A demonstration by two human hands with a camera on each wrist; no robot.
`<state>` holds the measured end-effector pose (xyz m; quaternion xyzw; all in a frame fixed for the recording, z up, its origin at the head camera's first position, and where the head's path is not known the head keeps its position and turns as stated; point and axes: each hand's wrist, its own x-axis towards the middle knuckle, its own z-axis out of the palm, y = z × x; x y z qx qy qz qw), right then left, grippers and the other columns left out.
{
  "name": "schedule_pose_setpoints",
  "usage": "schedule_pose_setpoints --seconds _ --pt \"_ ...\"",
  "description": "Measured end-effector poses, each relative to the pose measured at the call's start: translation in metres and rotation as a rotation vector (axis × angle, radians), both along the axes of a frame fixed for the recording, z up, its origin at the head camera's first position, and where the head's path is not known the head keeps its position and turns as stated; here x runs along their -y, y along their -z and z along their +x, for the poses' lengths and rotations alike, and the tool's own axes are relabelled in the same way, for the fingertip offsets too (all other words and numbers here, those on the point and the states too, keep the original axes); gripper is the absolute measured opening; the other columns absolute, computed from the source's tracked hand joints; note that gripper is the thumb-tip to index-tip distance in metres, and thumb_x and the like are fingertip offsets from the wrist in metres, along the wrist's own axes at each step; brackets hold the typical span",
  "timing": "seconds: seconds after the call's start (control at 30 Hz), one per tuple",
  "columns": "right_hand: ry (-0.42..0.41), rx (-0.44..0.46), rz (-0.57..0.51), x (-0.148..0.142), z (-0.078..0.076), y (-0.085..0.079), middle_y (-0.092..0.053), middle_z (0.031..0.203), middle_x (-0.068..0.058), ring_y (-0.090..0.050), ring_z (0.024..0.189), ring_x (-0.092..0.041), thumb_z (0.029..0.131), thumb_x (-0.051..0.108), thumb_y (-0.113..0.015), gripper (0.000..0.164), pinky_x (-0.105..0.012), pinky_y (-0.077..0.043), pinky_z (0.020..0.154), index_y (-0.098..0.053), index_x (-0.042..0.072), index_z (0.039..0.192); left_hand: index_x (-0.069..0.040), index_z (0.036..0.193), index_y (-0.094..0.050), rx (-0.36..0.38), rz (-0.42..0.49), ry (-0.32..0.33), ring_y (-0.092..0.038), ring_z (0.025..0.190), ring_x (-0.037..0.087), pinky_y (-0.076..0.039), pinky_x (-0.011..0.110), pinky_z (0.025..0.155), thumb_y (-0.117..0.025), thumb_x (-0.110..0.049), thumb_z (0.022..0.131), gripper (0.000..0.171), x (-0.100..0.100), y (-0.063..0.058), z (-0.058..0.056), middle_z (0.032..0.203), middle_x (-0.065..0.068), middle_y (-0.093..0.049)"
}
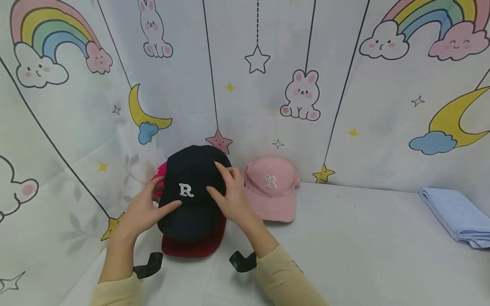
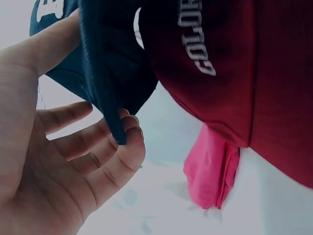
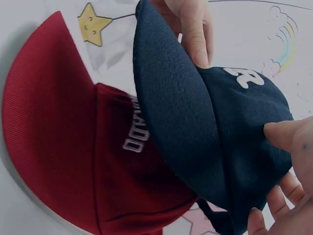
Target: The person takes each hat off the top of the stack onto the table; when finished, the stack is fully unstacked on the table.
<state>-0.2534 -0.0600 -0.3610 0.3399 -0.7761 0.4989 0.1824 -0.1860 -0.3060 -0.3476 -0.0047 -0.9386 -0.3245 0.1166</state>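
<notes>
Between both hands is a dark navy baseball cap with a white letter R on its front. The left hand holds it by the side, thumb on the front close to the brim and fingers round the edge. On the opposite side, the right hand grips the crown, its thumb pressed on the front panel. A red cap with white lettering sits directly behind and below the navy one; the head view shows mostly its brim. Bright pink fabric pokes out behind the red cap.
To the right, a light pink cap leans at the foot of the printed backdrop. A folded light blue cloth lies at the far right of the white table. Black wrist mounts stick out beneath the forearms.
</notes>
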Motion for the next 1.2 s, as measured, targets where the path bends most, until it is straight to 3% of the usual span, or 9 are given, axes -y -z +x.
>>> schedule_pose_setpoints --seconds 0.43,0.93,1.2 --pt "0.028 -0.005 -0.039 -0.018 -0.003 -0.007 -0.044 0.116 -0.016 -0.043 0.112 -0.033 0.094 0.013 -0.071 0.061 -0.049 -0.040 0.095 -0.045 0.007 0.150 -0.001 0.151 -0.033 -0.082 0.035 0.020 -0.060 0.106 0.039 -0.058 0.051 0.082 -0.078 -0.041 0.088 0.088 -0.023 0.002 0.001 0.133 0.025 -0.055" --pt "0.031 0.094 0.034 -0.045 -0.003 -0.011 -0.045 0.123 -0.013 -0.044 0.116 -0.028 0.096 0.018 -0.071 0.065 -0.047 -0.043 0.101 -0.040 0.011 0.154 -0.002 0.150 -0.035 -0.086 0.069 0.053 -0.062 0.102 0.037 -0.059 0.046 0.077 -0.080 -0.035 0.088 0.084 -0.043 -0.007 0.003 0.131 0.026 -0.057" --pt "0.028 0.064 0.028 -0.062 -0.005 -0.016 -0.045 0.125 -0.017 -0.044 0.117 -0.031 0.095 0.014 -0.071 0.064 -0.049 -0.042 0.103 -0.042 0.005 0.152 -0.004 0.149 -0.037 -0.099 0.088 0.084 -0.064 0.093 0.029 -0.060 0.040 0.075 -0.083 -0.030 0.084 0.083 -0.055 -0.008 0.002 0.123 0.019 -0.060"
